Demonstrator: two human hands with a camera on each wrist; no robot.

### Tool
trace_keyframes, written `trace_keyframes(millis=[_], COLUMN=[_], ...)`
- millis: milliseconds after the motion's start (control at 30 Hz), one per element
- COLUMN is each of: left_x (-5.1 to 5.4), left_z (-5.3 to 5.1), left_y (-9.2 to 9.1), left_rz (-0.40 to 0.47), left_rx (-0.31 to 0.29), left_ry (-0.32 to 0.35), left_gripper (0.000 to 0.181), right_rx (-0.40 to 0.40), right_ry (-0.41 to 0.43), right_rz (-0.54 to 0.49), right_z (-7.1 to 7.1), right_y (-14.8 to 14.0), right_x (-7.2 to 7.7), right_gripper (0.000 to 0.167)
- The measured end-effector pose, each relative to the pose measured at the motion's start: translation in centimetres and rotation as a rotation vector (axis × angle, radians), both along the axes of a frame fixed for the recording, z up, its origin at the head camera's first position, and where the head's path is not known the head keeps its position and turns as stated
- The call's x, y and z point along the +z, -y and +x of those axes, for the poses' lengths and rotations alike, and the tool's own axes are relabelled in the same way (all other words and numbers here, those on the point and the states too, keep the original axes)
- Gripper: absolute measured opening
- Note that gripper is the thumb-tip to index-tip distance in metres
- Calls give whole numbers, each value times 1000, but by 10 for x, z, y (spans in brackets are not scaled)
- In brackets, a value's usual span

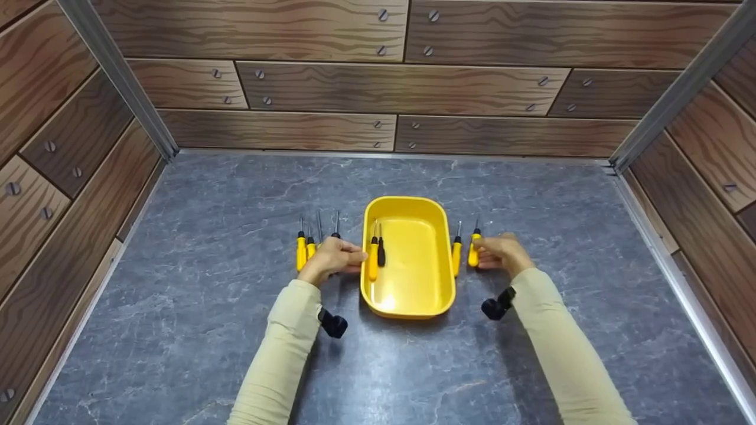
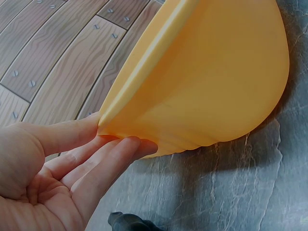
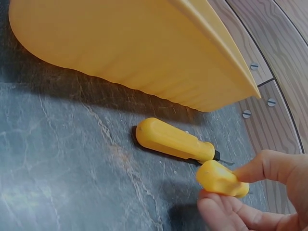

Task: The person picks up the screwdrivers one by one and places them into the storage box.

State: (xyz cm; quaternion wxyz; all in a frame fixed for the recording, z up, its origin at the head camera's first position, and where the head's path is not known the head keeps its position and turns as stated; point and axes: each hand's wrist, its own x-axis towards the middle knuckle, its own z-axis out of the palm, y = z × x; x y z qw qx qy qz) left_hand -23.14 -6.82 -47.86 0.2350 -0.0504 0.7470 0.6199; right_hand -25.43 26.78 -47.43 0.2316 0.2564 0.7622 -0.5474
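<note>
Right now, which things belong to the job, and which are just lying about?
Seemingly in use:
yellow bin, pinched by left grip
yellow screwdriver in right grip
two screwdrivers inside bin

Lying about, maybe also needed:
screwdrivers left of bin
unheld screwdriver right of bin

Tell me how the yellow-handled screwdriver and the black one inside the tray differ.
The yellow-handled screwdriver has a yellow grip; the black screwdriver has a black one. The yellow-handled one's grip is longer and thicker than the black one's. The yellow-handled one lies nearer the left hand than the black one does. Both lie in the yellow tray, side by side.
</note>
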Motion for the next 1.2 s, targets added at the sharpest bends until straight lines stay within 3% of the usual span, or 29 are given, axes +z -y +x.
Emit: trace_keyframes(millis=[500,1200], left_x=[-2,0], left_z=[-1,-1], left_y=[1,2], left_rz=[-6,6], left_rx=[-22,-22], left_ry=[7,1], left_gripper=[32,33], right_rx=[22,74], right_ry=[-23,-26], right_rz=[-91,-49], right_z=[3,-3], right_y=[-4,-1], right_x=[7,19], right_gripper=[7,1])
